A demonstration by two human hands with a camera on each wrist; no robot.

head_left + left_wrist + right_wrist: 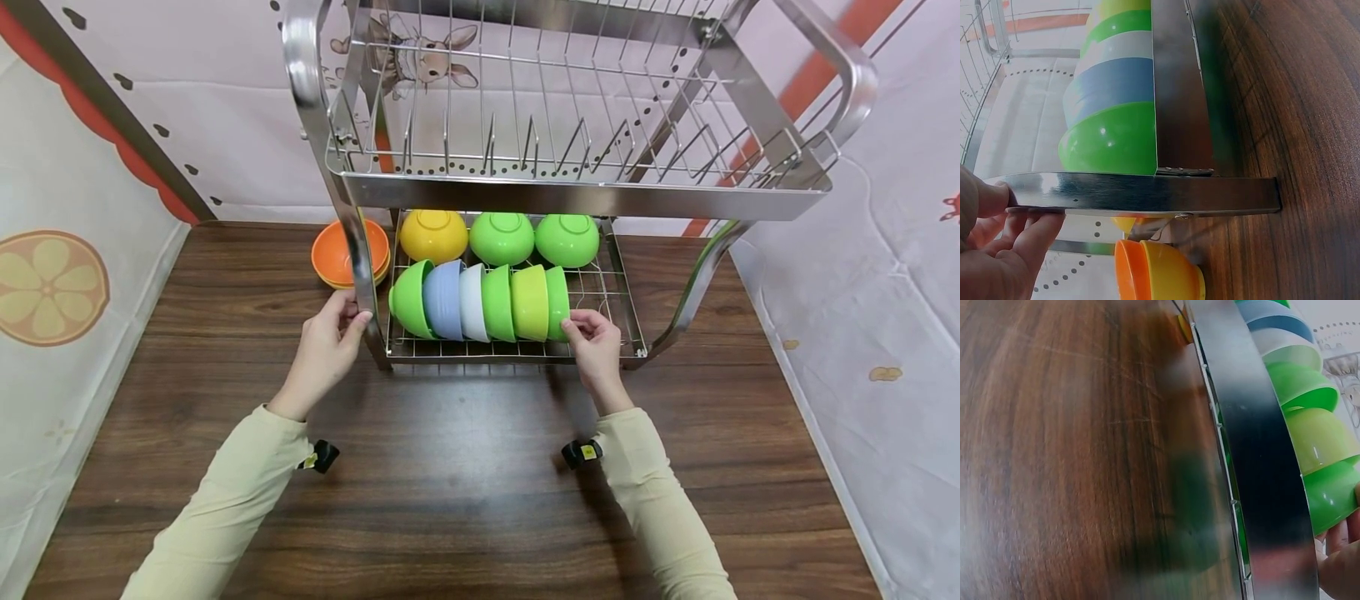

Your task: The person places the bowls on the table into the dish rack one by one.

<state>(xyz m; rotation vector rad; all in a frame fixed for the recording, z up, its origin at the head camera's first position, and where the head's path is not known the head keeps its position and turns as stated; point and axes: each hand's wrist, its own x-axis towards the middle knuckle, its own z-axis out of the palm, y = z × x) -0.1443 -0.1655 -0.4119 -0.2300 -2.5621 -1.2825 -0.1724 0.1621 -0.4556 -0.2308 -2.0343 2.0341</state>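
My left hand (324,348) grips the left front post (1147,194) of a metal dish rack, thumb on one side and fingers on the other. At the right end of a row of bowls on the lower shelf, my right hand (600,354) holds a green bowl (557,296), its thumb close to the rim. The row continues leftward with a yellow-green bowl (529,302), a green one, a white bowl (473,302), a blue bowl (444,300) and another green bowl (408,300), all tipped on their sides. In the right wrist view, the fingers are partly cut off.
Behind the row, a yellow bowl (433,237) and two green bowls lie upside down. Orange and yellow bowls (333,254) are nested on the wooden table (465,475) left of the rack. The upper wire shelf (585,198) overhangs the lower one.
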